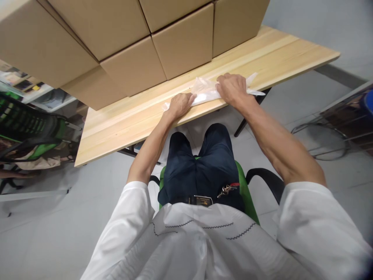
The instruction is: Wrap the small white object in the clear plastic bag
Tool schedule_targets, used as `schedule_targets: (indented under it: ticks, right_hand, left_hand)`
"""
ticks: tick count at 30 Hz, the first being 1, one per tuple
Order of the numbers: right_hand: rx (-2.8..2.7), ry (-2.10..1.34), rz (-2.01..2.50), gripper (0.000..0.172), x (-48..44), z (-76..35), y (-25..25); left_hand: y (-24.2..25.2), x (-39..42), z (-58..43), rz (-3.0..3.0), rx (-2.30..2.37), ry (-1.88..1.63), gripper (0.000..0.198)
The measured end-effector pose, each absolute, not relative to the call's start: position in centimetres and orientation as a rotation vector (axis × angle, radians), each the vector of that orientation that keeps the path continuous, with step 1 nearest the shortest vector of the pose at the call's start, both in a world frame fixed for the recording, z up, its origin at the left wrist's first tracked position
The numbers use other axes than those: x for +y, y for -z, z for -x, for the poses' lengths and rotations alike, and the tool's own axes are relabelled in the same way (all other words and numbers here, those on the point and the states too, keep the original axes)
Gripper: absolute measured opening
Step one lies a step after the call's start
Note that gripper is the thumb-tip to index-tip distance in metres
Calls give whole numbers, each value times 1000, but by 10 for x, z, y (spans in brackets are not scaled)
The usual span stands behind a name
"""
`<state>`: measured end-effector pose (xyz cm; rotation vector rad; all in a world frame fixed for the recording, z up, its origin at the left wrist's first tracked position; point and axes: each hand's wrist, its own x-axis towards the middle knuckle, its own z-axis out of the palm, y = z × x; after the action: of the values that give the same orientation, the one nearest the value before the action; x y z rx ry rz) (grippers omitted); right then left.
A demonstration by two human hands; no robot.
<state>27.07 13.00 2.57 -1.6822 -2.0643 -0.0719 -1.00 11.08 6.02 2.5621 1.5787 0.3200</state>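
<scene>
A crumpled, translucent white plastic bag lies along the front edge of the wooden table. My left hand is closed on its left part, fingers curled over the plastic and thumb pointing right. Farther right, my right hand grips the same bag with bent fingers, knuckles up. Loose ends of plastic stick out beyond both hands. Whether anything is inside the bag cannot be made out.
Large cardboard boxes are stacked along the back of the table. A black and green chair and shelves stand at the left. I sit on a green chair with black armrests. A wire rack is at the right.
</scene>
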Motion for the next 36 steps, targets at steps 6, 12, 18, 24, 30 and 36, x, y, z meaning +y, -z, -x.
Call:
schedule_targets:
  ticks: [6,12,18,24,30,36]
  right_hand:
    - [-2320,105,1307,45,89,-224,-36]
    - [-2314,87,1172,46,83,-206,-16]
    - [-2348,94,1195,47,81,-210,-16]
    - [-2329,29,1166,44,84,-206,-16]
    - [-2333,-35,1107,40,91,-209,-16]
    - [-2330,-48,1089,39,99,-212,-14]
  left_hand:
    - [-67,103,7,-2547,1631,-273,60]
    - [-76,93,2,-2538,1696,-165,62]
    - [-76,91,2,-2522,1710,-209,61]
    - [-77,89,19,-2552,1628,-241,58]
    - [-78,78,45,-2646,1643,-154,60]
    - [-78,78,76,-2649,1751,-30,42]
